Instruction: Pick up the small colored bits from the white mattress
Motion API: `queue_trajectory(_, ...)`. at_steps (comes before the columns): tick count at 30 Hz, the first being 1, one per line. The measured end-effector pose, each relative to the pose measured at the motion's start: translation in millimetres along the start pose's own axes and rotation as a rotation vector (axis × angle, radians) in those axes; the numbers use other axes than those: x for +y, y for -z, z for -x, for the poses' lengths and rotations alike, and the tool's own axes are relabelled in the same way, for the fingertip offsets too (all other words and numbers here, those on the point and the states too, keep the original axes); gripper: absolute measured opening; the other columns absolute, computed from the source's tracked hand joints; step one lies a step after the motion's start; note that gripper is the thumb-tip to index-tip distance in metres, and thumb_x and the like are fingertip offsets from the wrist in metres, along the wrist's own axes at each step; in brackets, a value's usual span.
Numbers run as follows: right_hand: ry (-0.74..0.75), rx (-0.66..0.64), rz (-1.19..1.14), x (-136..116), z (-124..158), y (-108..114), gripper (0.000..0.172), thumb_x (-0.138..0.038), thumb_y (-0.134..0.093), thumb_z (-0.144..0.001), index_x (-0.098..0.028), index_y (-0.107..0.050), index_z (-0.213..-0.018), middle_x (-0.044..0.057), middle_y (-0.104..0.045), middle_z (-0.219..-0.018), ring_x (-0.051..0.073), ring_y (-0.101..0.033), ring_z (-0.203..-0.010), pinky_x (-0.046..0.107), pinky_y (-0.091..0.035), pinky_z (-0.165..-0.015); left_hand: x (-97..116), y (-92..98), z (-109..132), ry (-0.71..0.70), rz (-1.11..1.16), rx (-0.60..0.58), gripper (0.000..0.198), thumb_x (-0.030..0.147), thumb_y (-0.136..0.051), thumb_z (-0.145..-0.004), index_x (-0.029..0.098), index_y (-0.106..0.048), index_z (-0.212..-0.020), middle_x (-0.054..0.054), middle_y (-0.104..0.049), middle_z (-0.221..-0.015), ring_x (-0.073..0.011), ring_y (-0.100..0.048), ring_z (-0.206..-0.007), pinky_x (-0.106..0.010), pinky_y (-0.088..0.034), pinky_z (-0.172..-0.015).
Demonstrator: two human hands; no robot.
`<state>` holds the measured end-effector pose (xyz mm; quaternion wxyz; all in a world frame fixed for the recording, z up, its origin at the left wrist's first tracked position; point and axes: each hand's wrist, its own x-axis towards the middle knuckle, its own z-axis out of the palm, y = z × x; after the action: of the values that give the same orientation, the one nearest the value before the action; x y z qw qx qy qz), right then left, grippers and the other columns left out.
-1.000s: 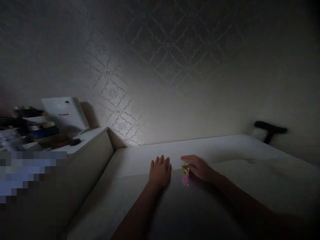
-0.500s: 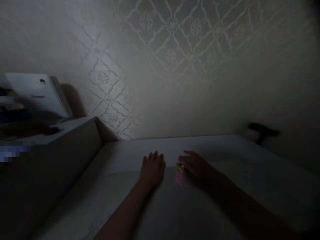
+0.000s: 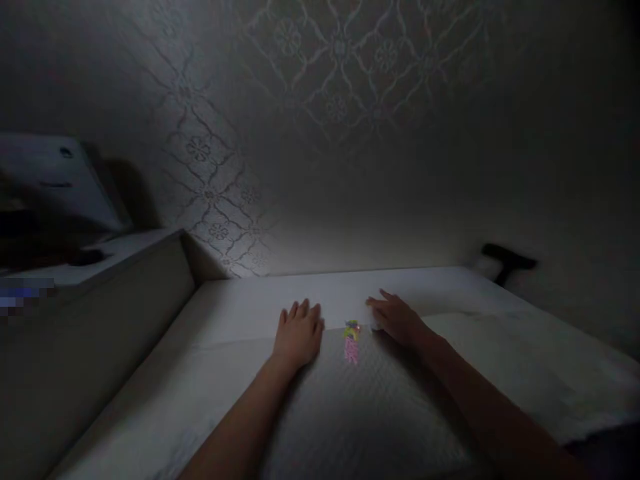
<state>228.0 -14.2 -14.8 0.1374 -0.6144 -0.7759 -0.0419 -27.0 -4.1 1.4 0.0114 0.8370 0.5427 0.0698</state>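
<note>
A small colourful item (image 3: 351, 350) lies on the pale quilted cover between my hands. Its lower part is pink and its upper part yellow-green with a bluish tip; its kind is too small to tell. To its left, my left hand (image 3: 299, 333) rests palm down on the cover with fingers spread, holding nothing. My right hand (image 3: 397, 320) is to the right of the item and apart from it. Its fingers are loosely bent with the foremost ones stretched out. A small whitish patch shows under those fingers; dim light hides what it is.
A patterned wall (image 3: 340, 167) rises behind the white surface. On the left stands a cabinet (image 3: 135, 287), with a white box-like thing (image 3: 55, 180) and dark items on top. A black T-shaped object (image 3: 507, 260) is at the far right, and a pale rumpled cloth (image 3: 510, 353) lies nearby.
My right hand has drawn away from the pink and yellow-green item, which its fingers were close to before. The left hand stays flat. The view has shifted slightly and the wall looks darker.
</note>
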Motion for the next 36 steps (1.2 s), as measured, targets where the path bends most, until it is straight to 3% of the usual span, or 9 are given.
queue_trajectory(5, -0.149, -0.022, 0.036, 24, 1, -3, 0.041, -0.017, -0.039, -0.092, -0.016, -0.062, -0.126, 0.012, -0.06, -0.133, 0.031, -0.039, -0.136, 0.052, -0.034, -0.11, -1, -0.7, 0, -0.001, 0.008, 0.009, 0.047, 0.034, -0.028, -0.099, 0.02, -0.043, -0.142, -0.012, -0.037, -0.152, -0.0317, -0.032, -0.14, -0.053, -0.027, -0.113)
queue_trajectory(16, -0.212, -0.013, 0.128, 28, 2, -3, 0.038, -0.02, -0.039, -0.094, -0.019, -0.062, -0.125, 0.012, -0.061, -0.132, 0.032, -0.042, -0.134, 0.052, -0.033, -0.109, -1, -0.7, -1, -0.003, -0.004, 0.004, 0.048, 0.034, -0.028, -0.099, 0.019, -0.042, -0.143, -0.013, -0.036, -0.152, -0.0323, -0.033, -0.14, -0.054, -0.027, -0.113)
queue_trajectory(20, -0.326, 0.028, 0.178, 43, 5, -8, 0.038, -0.023, -0.038, -0.094, -0.017, -0.063, -0.123, 0.016, -0.063, -0.127, 0.036, -0.046, -0.13, 0.058, -0.036, -0.104, -1, -0.3, 0, -0.001, 0.002, 0.001, 0.048, 0.035, -0.028, -0.099, 0.02, -0.042, -0.143, -0.012, -0.035, -0.153, -0.032, -0.031, -0.14, -0.053, -0.026, -0.113)
queue_trajectory(27, -0.549, 0.051, 0.203, 66, 11, -16, 0.043, -0.028, -0.034, -0.095, -0.022, -0.058, -0.13, 0.014, -0.053, -0.14, 0.038, -0.045, -0.13, 0.067, -0.037, -0.099, 0, 2.0, 0, 0.006, 0.007, -0.002, 0.047, 0.034, -0.029, -0.099, 0.021, -0.043, -0.142, -0.012, -0.038, -0.152, -0.0309, -0.032, -0.14, -0.053, -0.027, -0.112)
queue_trajectory(34, -0.541, 0.138, 0.153, 64, 11, -15, 0.045, -0.025, -0.036, -0.093, -0.02, -0.055, -0.133, 0.015, -0.05, -0.143, 0.04, -0.042, -0.132, 0.072, -0.034, -0.098, -1, -1.8, 0, -0.008, 0.007, 0.017, 0.047, 0.034, -0.03, -0.099, 0.02, -0.044, -0.141, -0.013, -0.037, -0.152, -0.0317, -0.033, -0.139, -0.053, -0.027, -0.112)
queue_trajectory(36, -0.455, 0.173, 0.069, 58, 9, -9, 0.045, -0.023, -0.038, -0.092, -0.02, -0.056, -0.133, 0.015, -0.052, -0.141, 0.037, -0.043, -0.133, 0.067, -0.034, -0.103, -1, -2.5, -1, -0.009, 0.014, 0.027, 0.046, 0.033, -0.03, -0.099, 0.021, -0.044, -0.141, -0.013, -0.038, -0.151, -0.0315, -0.034, -0.139, -0.053, -0.028, -0.112)
